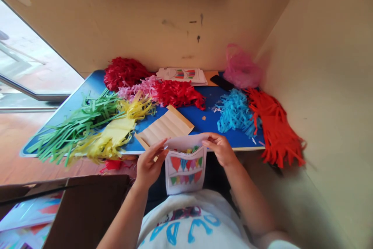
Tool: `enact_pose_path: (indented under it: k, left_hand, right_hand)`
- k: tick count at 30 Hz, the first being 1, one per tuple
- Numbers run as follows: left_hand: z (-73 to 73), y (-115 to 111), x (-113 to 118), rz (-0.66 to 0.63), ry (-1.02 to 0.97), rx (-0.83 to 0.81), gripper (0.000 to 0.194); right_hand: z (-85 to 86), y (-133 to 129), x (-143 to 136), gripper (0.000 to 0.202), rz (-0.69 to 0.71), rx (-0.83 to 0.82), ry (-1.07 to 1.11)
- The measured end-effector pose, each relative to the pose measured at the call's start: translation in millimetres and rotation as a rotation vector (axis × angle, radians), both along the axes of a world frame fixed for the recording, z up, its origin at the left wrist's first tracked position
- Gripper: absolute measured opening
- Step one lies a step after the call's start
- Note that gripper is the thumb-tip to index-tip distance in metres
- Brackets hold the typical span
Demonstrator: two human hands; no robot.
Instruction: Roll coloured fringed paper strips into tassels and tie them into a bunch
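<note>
A white printed packet [185,187] with rows of coloured tassel pictures hangs between my hands in front of the white shirt. Its top edge is spread apart, and bits of green and yellow show inside. My left hand [150,162] pinches the upper left corner of the packet. The fingers of my right hand [220,148] are closed on the upper right corner. Just beyond the packet, a brown folded card sheet [166,128] lies tilted on the blue table [212,117].
Green [84,121], yellow [116,132], pink, dark red [125,72] and red fringed paper covers the table's left and middle. Blue [234,111] and orange-red fringe [276,128] lie right, near a phone [222,82] and pink bag [240,70]. A cardboard box [87,210] stands lower left.
</note>
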State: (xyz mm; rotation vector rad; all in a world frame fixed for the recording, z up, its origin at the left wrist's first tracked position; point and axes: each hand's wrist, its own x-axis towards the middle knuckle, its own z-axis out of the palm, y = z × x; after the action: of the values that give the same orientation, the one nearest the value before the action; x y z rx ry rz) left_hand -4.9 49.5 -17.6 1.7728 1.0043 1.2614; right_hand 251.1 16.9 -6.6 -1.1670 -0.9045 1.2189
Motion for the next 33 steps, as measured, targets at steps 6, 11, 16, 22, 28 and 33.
enact_pose_path:
  k: [6,11,16,22,28,33]
  left_hand:
    - [1.3,-1.2,2.2,-0.060,-0.044,0.023,0.038]
    - [0.0,-3.9,2.1,-0.081,-0.063,0.003,0.038]
    - [-0.9,-4.1,2.6,-0.088,-0.102,0.023,0.038]
    - [-1.9,-3.2,1.0,-0.056,-0.157,-0.028,0.038]
    - [-3.1,-4.5,-2.0,-0.019,-0.157,-0.018,0.035]
    - [-1.3,-4.4,-1.0,-0.070,-0.153,0.058,0.039]
  right_hand:
    - [12.9,5.3,-2.7,0.020,0.057,-0.177,0.225]
    - [18.1,9.5,-10.4,0.026,0.059,-0.258,0.288]
    - [16.0,11.8,-19.2,0.018,-0.130,-0.155,0.144]
    - [11.0,1.5,-19.5,0.017,-0.023,-0.085,0.278]
    - [3.6,-8.7,-14.6,0.025,0.055,-0.022,0.360]
    - [8.2,-7.7,-11.4,0.019,0.029,-0.081,0.399]
